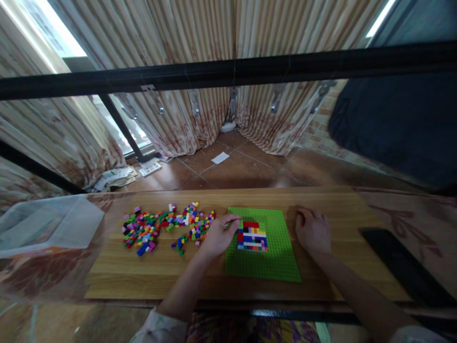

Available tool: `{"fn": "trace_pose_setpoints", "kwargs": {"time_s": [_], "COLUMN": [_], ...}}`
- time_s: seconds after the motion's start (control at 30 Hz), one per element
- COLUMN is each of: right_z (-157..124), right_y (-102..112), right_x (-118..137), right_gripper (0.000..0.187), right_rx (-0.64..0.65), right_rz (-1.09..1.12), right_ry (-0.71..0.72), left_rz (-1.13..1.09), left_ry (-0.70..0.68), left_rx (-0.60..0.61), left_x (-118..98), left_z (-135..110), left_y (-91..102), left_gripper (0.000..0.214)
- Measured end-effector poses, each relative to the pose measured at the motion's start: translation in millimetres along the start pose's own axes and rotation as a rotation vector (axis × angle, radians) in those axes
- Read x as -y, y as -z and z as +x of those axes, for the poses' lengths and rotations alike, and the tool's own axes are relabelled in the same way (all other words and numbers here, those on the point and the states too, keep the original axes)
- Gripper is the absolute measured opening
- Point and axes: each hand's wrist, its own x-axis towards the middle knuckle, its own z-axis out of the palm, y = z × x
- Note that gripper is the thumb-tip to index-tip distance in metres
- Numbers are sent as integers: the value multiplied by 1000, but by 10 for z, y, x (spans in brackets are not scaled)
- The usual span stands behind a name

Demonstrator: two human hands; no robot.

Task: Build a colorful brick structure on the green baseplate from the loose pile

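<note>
A green studded baseplate (282, 257) lies on the wooden board, with a block of multicoloured toy bricks (252, 237) built up near its middle left. My left hand (221, 233) hovers at the plate's left edge, beside the built bricks. Its thumb and fingers are pinched together; whatever is between them is too small to make out. On the bare wood right of the plate rests my right hand (314, 231), its fingers curled in, apart from the plate, with nothing seen in it. Loose bricks (144, 226) in many colours spread over the board's left side.
A clear plastic bin (67, 224) stands at the far left, past the board (117, 281). On the right lies a dark flat slab (407, 264). A black rail (228, 74) crosses in front of striped curtains (200, 38). Papers (114, 177) lie on the tiled floor beyond.
</note>
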Motion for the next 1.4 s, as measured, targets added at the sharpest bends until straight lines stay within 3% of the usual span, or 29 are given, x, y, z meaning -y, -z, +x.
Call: {"fn": "trace_pose_setpoints", "kwargs": {"time_s": [0.7,1.03,1.4], "right_z": [3,4,-2], "right_y": [54,76,99], "right_x": [56,77,84], "right_gripper": [32,32,32], "right_rx": [20,30,31], "right_rz": [24,34,19], "right_ry": [-30,-41,-34], "left_rz": [66,2,-31], "left_ry": [-16,47,65], "left_rx": [22,-133,-170], "left_x": [-28,-51,1], "left_z": [92,19,6], "left_y": [27,-122,-160], "left_gripper": [26,25,22]}}
